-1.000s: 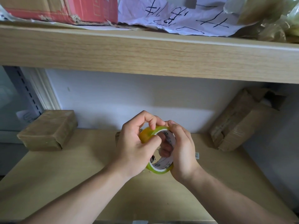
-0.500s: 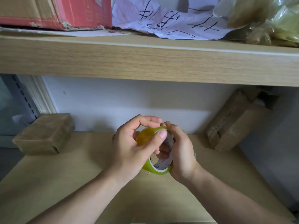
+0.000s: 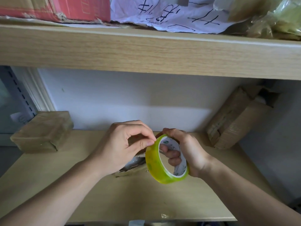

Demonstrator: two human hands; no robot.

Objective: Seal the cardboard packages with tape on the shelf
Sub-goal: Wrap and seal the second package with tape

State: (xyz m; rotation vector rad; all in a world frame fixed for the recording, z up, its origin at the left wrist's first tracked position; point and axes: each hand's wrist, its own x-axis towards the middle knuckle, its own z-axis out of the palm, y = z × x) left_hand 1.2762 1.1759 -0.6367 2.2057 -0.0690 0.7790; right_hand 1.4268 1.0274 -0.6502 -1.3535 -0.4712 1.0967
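A yellow-green roll of clear tape (image 3: 154, 167) is held upright above the lower shelf board (image 3: 130, 198). My right hand (image 3: 190, 152) grips it, with fingers through the white core. My left hand (image 3: 120, 149) pinches at the roll's upper edge with thumb and forefinger, where the tape end lies. Behind my left hand sits a small package (image 3: 135, 162), mostly hidden, showing brown card and shiny tape. A taped cardboard package (image 3: 42, 132) lies flat at the left. Another cardboard package (image 3: 236, 118) leans against the right wall.
The upper shelf board (image 3: 146, 51) juts out overhead and carries a red carton (image 3: 65, 7), a crumpled white paper (image 3: 171, 15) with black writing, and plastic-wrapped goods (image 3: 268, 17). A white wall backs the lower shelf. A slotted metal upright (image 3: 21, 93) stands at far left.
The roll has turned so its open core faces me and sits more to the right. My left hand has shifted from covering the roll to pinching its upper edge.
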